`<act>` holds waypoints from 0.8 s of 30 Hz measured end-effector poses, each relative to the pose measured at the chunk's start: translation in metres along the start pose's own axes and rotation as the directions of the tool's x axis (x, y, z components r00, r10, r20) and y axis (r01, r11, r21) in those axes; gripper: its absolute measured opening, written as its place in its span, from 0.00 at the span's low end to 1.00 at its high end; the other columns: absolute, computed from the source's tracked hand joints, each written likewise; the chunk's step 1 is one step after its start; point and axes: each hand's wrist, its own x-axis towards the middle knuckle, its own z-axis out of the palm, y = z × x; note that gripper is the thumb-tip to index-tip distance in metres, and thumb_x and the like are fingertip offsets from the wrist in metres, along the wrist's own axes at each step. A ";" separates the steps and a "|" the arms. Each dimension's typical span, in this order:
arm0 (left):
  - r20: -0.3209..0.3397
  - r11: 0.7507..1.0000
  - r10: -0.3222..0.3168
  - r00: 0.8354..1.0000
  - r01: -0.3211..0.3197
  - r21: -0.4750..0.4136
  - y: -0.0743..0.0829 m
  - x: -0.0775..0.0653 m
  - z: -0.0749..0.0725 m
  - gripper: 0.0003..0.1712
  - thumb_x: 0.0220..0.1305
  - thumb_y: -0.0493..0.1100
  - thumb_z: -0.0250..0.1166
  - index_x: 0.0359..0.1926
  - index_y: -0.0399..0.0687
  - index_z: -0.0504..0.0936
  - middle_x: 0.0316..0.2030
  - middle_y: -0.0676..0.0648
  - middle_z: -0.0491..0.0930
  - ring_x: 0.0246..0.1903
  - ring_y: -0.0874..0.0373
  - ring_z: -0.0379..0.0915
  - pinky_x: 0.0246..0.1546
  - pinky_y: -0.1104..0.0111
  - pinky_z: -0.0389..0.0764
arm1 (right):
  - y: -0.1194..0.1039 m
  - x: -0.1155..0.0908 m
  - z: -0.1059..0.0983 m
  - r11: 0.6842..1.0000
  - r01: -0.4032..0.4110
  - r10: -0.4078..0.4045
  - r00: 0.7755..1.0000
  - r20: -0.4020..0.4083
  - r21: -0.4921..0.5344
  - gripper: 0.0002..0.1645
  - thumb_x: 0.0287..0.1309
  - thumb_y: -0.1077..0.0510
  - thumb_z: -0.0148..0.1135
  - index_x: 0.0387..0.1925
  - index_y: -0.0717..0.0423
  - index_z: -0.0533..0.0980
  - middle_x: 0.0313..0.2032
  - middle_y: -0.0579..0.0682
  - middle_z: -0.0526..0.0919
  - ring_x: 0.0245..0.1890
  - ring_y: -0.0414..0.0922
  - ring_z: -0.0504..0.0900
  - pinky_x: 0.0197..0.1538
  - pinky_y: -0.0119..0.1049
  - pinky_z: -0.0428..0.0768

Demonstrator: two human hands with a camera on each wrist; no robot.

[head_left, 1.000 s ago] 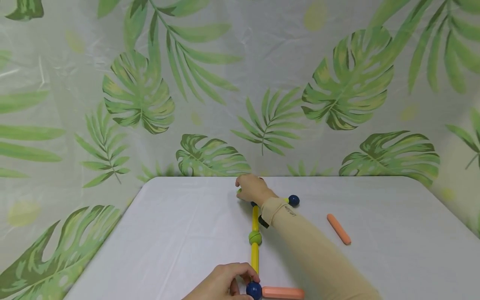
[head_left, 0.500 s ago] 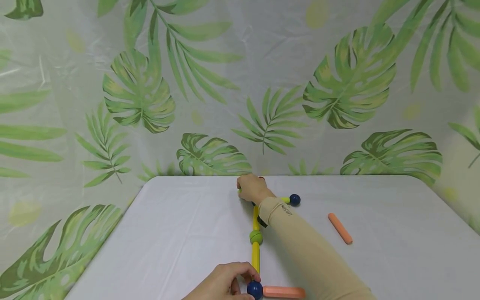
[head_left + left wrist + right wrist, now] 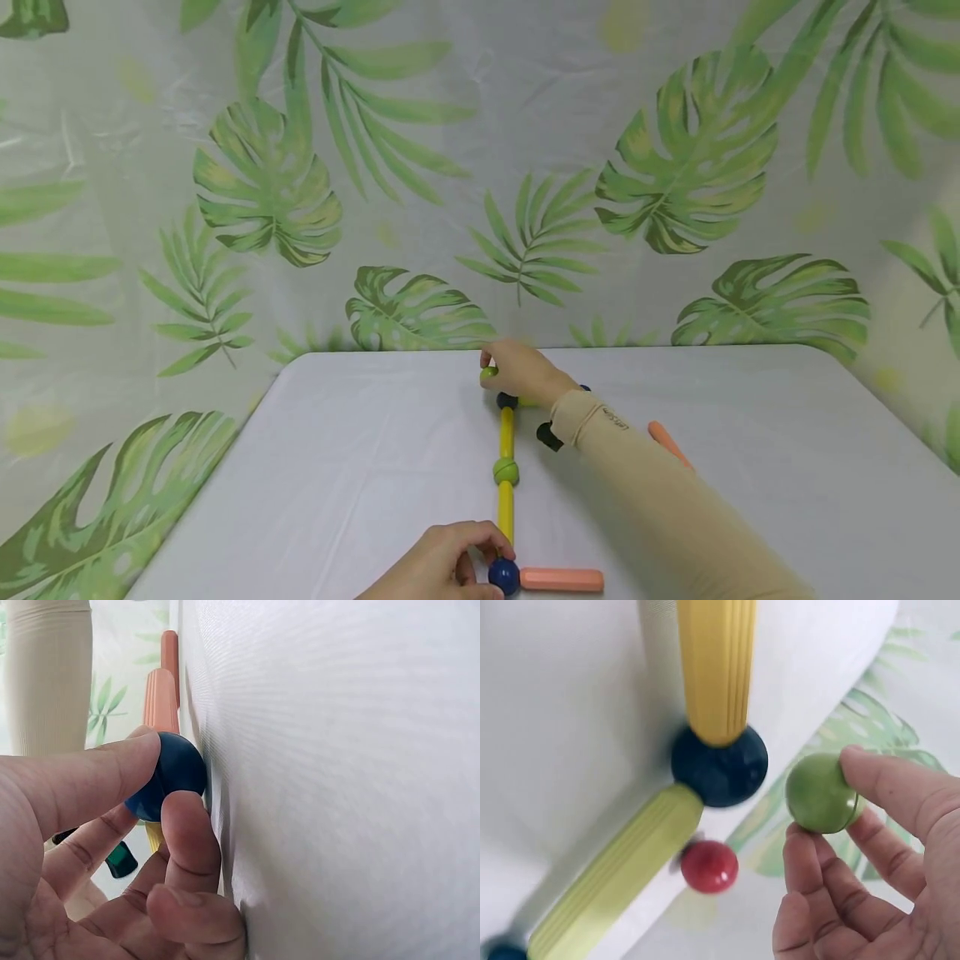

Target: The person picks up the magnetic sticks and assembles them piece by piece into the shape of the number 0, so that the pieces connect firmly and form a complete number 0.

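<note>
My left hand [image 3: 442,560] pinches a navy blue ball [image 3: 181,769] at the near end of a ball-and-stick chain. A coral stick [image 3: 562,579] joins that ball on its right. Away from it run a yellow stick [image 3: 506,510], a green ball [image 3: 506,472] and another yellow stick [image 3: 507,433]. These lead to a far navy ball [image 3: 721,774], from which a lime stick [image 3: 619,874] branches off. Near that far ball, my right hand [image 3: 525,371] holds a loose green ball [image 3: 817,793] between thumb and fingers, apart from the chain.
A red ball [image 3: 709,866] lies beside the lime stick. Another navy ball [image 3: 586,387], mostly hidden by the sleeve, sits at the lime stick's other end. A loose coral stick [image 3: 670,446] lies to the right, partly behind the forearm. A leaf-print sheet [image 3: 405,208] hangs behind the white table.
My right hand has moved slightly right, with the green ball now showing in its fingers and the far navy ball uncovered. The left hand keeps its hold on the near ball.
</note>
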 end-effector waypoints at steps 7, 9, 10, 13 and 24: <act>0.011 0.999 -0.044 0.999 0.043 0.023 0.034 -0.008 -0.004 0.14 0.69 0.42 0.75 0.54 0.52 0.86 0.42 0.60 0.84 0.29 0.71 0.73 0.33 0.77 0.79 | 0.019 -0.026 -0.020 0.995 0.075 -0.074 0.997 -0.025 0.065 0.12 0.69 0.57 0.71 0.49 0.56 0.81 0.39 0.50 0.83 0.38 0.46 0.77 0.47 0.40 0.79; 0.018 0.998 -0.045 0.999 0.045 0.037 0.037 -0.009 -0.005 0.14 0.69 0.43 0.75 0.54 0.52 0.86 0.42 0.60 0.84 0.29 0.72 0.73 0.34 0.77 0.79 | 0.024 -0.035 -0.025 0.994 0.089 -0.087 0.996 -0.024 0.069 0.11 0.69 0.57 0.70 0.50 0.56 0.81 0.39 0.50 0.84 0.39 0.45 0.78 0.48 0.40 0.79; 0.010 0.998 -0.058 0.998 0.057 0.018 0.039 -0.009 -0.004 0.14 0.69 0.42 0.75 0.53 0.52 0.86 0.42 0.60 0.84 0.29 0.71 0.74 0.34 0.77 0.79 | 0.026 -0.039 -0.027 0.993 0.093 -0.092 0.996 -0.023 0.075 0.11 0.70 0.56 0.70 0.50 0.55 0.81 0.40 0.50 0.84 0.39 0.45 0.78 0.48 0.39 0.80; -0.008 0.997 -0.082 0.997 0.082 -0.008 0.042 -0.011 -0.003 0.13 0.67 0.40 0.76 0.52 0.53 0.87 0.41 0.59 0.85 0.29 0.69 0.74 0.33 0.77 0.78 | 0.033 -0.052 -0.034 0.990 0.106 -0.105 0.994 -0.012 0.097 0.11 0.70 0.56 0.70 0.50 0.55 0.81 0.41 0.51 0.85 0.40 0.44 0.81 0.50 0.40 0.82; -0.035 0.994 -0.109 0.993 0.108 -0.028 0.045 -0.011 0.002 0.15 0.65 0.35 0.76 0.51 0.52 0.87 0.40 0.56 0.85 0.30 0.67 0.73 0.33 0.77 0.76 | 0.048 -0.100 -0.044 0.979 0.140 -0.140 0.990 -0.009 0.146 0.13 0.67 0.55 0.75 0.49 0.55 0.82 0.42 0.49 0.88 0.42 0.42 0.85 0.52 0.42 0.86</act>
